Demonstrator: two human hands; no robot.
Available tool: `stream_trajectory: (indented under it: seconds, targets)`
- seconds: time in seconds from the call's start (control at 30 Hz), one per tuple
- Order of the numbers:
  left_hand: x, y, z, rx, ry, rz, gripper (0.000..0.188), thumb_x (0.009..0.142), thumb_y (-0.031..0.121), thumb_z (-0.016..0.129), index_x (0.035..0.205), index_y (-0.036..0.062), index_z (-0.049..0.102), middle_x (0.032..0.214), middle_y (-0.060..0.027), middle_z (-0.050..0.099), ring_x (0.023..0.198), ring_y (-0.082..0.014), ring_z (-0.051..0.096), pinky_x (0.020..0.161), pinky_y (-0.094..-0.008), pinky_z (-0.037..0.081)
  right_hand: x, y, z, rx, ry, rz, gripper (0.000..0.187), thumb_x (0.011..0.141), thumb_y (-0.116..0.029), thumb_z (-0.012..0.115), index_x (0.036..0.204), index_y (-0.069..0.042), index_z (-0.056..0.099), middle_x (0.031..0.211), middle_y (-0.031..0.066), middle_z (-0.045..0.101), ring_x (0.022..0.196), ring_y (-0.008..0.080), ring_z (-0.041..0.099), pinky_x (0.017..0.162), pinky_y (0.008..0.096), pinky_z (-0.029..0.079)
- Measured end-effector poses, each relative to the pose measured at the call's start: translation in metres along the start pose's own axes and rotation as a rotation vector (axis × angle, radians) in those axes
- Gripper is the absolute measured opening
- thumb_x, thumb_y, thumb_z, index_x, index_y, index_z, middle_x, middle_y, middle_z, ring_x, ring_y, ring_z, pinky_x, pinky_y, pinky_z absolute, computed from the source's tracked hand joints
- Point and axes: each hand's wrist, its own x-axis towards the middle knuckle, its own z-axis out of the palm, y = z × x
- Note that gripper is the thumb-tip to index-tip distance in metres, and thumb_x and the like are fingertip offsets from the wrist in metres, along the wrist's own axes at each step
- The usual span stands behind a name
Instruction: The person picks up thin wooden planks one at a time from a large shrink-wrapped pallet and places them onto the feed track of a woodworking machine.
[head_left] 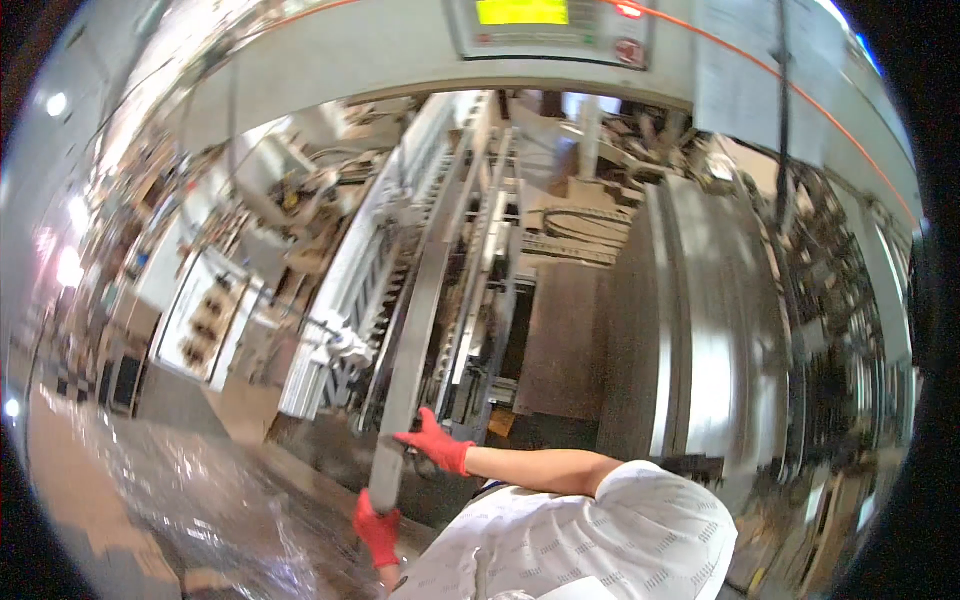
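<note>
A long, narrow grey strip point(415, 345) slants from near my body toward the far side of a machine, its material hard to tell. My left hand point(376, 527), in a red glove, is closed around the strip's near end. My right hand point(437, 442), also red-gloved, is farther along at the strip's right edge. Its fingers reach onto the strip and its thumb points up; part of the grip is hidden. Metal rails point(470, 310) of the machine run alongside the strip.
Brown panels point(565, 340) and glossy sheets point(708, 330) stand to the right. Clear plastic wrap point(200, 490) covers something at the lower left. A beam with a control panel point(555, 40) spans the top. An orange cable point(740, 50) hangs across it. The picture is smeared by motion.
</note>
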Motion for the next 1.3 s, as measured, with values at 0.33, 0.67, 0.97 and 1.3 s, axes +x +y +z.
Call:
stream_trajectory:
  seconds: [0.33, 0.67, 0.97, 1.3]
  targets:
    - [0.081, 0.186, 0.026, -0.068, -0.359, 0.524, 0.081, 0.085, 0.038, 0.080, 0.154, 0.0103, 0.049, 0.154, -0.0191, 0.048, 0.139, -0.0393, 0.047, 0.118, -0.0544, 0.033, 0.035, -0.136, -0.190, -0.334, 1.110, -0.531, 0.096, 0.073, -0.017, 0.079, 0.157, 0.003, 0.036, 0.119, 0.0297, 0.065, 0.112, 0.0408, 0.065, 0.100, 0.0454, 0.053]
    - [0.064, 0.124, 0.003, -0.204, -0.400, 0.190, 0.077, 0.085, 0.031, 0.081, 0.153, 0.0121, 0.050, 0.155, -0.0209, 0.048, 0.142, -0.0431, 0.045, 0.117, -0.0537, 0.035, -0.021, -0.187, -0.488, -0.904, 1.319, -0.031, 0.098, 0.073, -0.034, 0.082, 0.159, -0.007, 0.041, 0.138, 0.0270, 0.058, 0.125, 0.0485, 0.059, 0.105, 0.0519, 0.051]
    - [0.058, 0.096, -0.015, -0.094, -0.289, 0.140, 0.079, 0.084, 0.028, 0.082, 0.153, 0.0083, 0.048, 0.156, -0.0230, 0.048, 0.143, -0.0433, 0.044, 0.118, -0.0546, 0.036, -0.040, -0.125, -0.514, -1.634, 1.472, 0.309, 0.033, 0.088, -0.025, 0.067, 0.122, -0.022, 0.067, 0.130, 0.0063, 0.060, 0.125, 0.0313, 0.052, 0.100, 0.0526, 0.040]
    - [0.050, -0.006, -0.125, -0.295, 0.676, -0.333, 0.054, 0.099, 0.007, 0.069, 0.149, 0.0003, 0.053, 0.155, -0.0176, 0.052, 0.142, -0.0302, 0.050, 0.118, -0.0441, 0.041, -0.002, -0.068, -0.238, -1.218, 0.708, -0.981, 0.041, 0.080, -0.008, 0.074, 0.120, -0.015, 0.067, 0.117, 0.0077, 0.068, 0.113, 0.0330, 0.062, 0.099, 0.0483, 0.045]
